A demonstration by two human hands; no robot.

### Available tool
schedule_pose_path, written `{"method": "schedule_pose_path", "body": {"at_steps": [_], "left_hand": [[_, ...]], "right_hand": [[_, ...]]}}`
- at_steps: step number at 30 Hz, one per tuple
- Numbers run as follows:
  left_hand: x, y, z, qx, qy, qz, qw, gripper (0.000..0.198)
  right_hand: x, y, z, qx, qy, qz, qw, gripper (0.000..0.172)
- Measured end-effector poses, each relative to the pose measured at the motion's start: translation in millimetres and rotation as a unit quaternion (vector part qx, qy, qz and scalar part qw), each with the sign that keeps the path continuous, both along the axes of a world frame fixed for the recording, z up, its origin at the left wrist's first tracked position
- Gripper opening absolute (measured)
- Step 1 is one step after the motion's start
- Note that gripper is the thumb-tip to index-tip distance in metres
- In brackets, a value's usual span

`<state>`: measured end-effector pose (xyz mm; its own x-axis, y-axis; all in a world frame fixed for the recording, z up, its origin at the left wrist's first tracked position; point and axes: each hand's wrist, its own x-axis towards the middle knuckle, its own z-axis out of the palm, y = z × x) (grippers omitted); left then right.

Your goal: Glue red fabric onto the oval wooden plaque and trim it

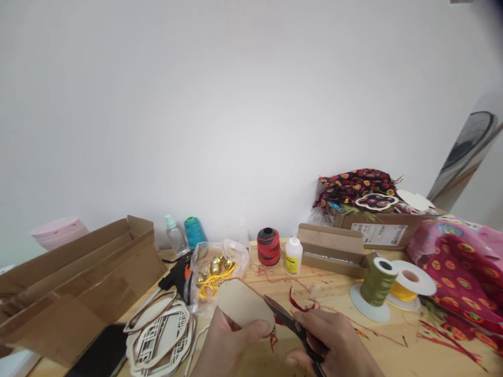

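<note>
My left hand [239,335] grips a pale, flat, rounded panel [241,303], its thumb pressed on the near face. Dark-handled scissors [288,320] are in my right hand [334,335], fingers wrapped round the handles. Their blades point up and left, close against the panel's right edge. Red patterned fabric shows at that edge by the blades; whether they are cutting it I cannot tell. A curled red fabric strip [301,302] lies on the table just beyond the scissors.
Behind my hands stand a red-and-black thread cone [269,247], a glue bottle [293,257] and a plastic bag of gold bells [215,267]. Cut wooden frames [159,335] and a long cardboard box [90,293] are left. Right are a green thread spool [378,283] and patterned cloth [451,277].
</note>
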<state>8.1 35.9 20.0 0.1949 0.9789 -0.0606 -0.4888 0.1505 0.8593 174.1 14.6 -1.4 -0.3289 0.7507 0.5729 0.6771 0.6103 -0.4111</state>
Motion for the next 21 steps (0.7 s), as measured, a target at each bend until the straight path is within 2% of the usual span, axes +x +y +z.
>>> {"method": "schedule_pose_path", "body": {"at_steps": [5, 9, 13, 17, 21], "left_hand": [[2, -2, 3.3, -0.005, -0.001, -0.003, 1.0, 0.045], [-2, -1, 2.7, -0.019, 0.037, 0.025, 0.999, 0.032], [-3, 1, 2.3, -0.011, 0.052, 0.045, 0.998, 0.03], [-2, 1, 2.1, -0.023, -0.02, 0.042, 0.999, 0.038], [-5, 5, -0.8, -0.084, -0.096, 0.093, 0.987, 0.042]], "right_hand": [[0, -3, 2.5, -0.003, 0.001, 0.0, 1.0, 0.044], [10, 0, 2.9, -0.041, 0.011, -0.018, 0.999, 0.033], [19, 4, 2.3, -0.085, 0.138, -0.037, 0.986, 0.026], [11, 3, -4.0, -0.163, 0.279, 0.011, 0.946, 0.036], [-5, 4, -16.2, -0.27, 0.373, 0.141, 0.876, 0.053]]}}
